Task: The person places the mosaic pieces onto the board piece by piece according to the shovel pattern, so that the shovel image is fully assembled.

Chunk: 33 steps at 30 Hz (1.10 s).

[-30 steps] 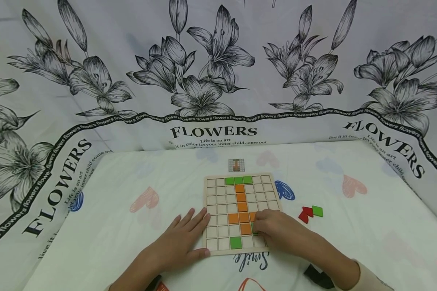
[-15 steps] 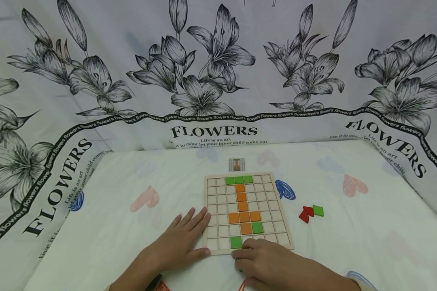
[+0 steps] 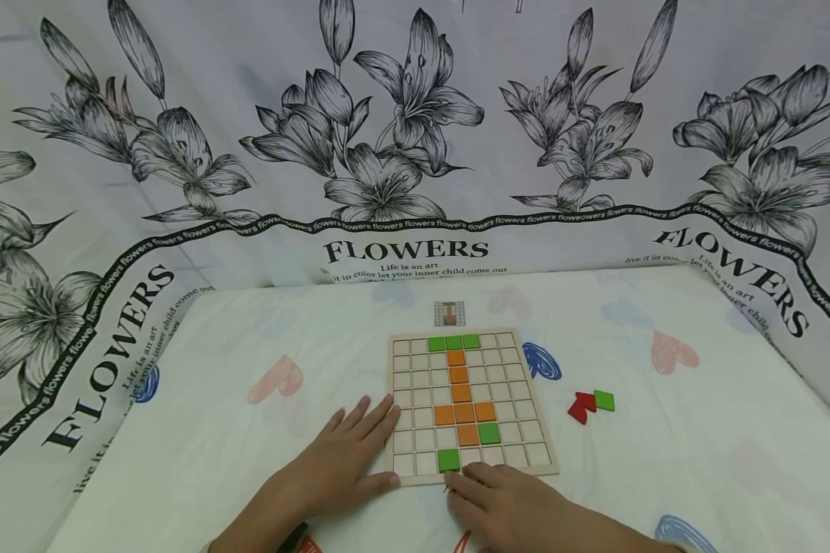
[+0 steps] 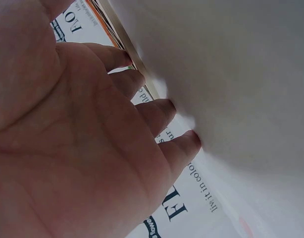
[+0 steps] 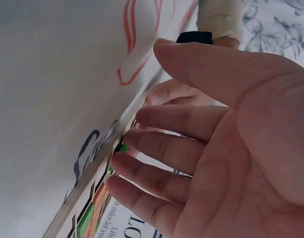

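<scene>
A wooden grid board (image 3: 542, 415) lies on the table. Orange tiles (image 3: 460, 392) run down its middle, and three green tiles (image 3: 453, 342) line its far row. Nearer me are a green tile (image 3: 489, 433) in the second row and another green tile (image 3: 448, 460) in the front row. My left hand (image 3: 342, 465) lies spread with its fingertips and thumb at the board's left edge. My right hand (image 3: 508, 503) rests at the front edge, fingertips by the front green tile. In the right wrist view its fingers (image 5: 167, 151) are extended and hold nothing.
Right of the board lie red pieces (image 3: 581, 407) and a loose green tile (image 3: 604, 400). A small pattern card (image 3: 449, 313) sits just beyond the far edge. The white printed cloth (image 3: 318, 330) covers the table, and a flowered curtain (image 3: 283, 177) rises behind.
My right hand has moved from the second-row green tile to the board's front edge, leaving that tile uncovered. It has since shifted slightly down. The left hand has stayed put.
</scene>
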{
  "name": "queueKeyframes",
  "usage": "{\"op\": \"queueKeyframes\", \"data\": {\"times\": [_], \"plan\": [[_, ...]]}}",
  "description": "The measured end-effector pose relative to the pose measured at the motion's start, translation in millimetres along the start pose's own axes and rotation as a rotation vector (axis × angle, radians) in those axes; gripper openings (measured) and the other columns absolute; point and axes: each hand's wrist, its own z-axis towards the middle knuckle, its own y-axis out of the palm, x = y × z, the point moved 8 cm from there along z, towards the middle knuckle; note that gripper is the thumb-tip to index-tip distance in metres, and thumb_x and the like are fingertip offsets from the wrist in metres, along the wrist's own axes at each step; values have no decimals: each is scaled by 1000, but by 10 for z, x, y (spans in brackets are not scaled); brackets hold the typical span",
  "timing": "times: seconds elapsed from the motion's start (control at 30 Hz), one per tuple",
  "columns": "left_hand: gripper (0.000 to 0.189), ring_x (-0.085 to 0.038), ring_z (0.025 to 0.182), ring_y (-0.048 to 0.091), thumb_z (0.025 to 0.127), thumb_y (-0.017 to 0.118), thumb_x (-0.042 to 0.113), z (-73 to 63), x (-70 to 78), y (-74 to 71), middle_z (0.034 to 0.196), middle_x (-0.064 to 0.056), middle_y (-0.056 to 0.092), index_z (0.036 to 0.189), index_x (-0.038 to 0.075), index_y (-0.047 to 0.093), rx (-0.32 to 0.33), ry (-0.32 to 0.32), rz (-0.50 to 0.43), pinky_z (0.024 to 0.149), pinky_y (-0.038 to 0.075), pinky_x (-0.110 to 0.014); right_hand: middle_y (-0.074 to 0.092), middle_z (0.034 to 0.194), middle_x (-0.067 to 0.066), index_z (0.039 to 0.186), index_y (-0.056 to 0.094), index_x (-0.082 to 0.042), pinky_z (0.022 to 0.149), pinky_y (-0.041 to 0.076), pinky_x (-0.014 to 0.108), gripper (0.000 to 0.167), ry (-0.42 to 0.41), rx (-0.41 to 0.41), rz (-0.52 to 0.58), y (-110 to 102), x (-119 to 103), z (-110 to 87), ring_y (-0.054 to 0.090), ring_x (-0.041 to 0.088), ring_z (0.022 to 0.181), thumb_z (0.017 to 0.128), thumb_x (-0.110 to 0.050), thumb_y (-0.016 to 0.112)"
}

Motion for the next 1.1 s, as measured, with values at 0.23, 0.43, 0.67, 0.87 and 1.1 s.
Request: {"op": "queueKeyframes", "data": {"times": [0.23,0.43,0.67,0.87,1.1], "plan": [[86,-38,150,17,96,51,64,-13,7,-1,165,-6,21,159,10,28,1,6,-12,113,21,-63,52,144,8,126,65,-12,86,51,22,57,27,74,-44,-71,-19,-29,56,20,122,102,-58,44],[86,-37,150,17,96,50,64,-14,7,2,165,-6,21,159,10,29,4,7,-6,113,21,-63,42,154,14,135,60,-11,96,51,36,57,107,-40,-86,19,107,6,44,29,138,92,-48,70],[85,-38,150,18,96,53,63,-2,6,-12,165,-6,22,159,10,30,9,4,6,113,22,-63,39,156,13,146,49,-13,102,47,43,69,148,-72,-75,102,199,14,36,32,144,96,-60,56],[84,-38,149,18,96,54,61,2,8,-18,165,-6,22,159,10,30,11,4,5,113,22,-63,38,158,11,146,50,-14,101,48,44,68,161,-123,-48,99,235,-4,34,31,145,95,-59,58],[86,-38,150,17,95,54,62,-1,10,-11,165,-6,22,159,10,30,1,-2,-3,113,22,-63,47,152,3,140,56,-16,102,47,42,58,204,-142,58,-24,329,-89,43,24,139,91,-43,72]]}}
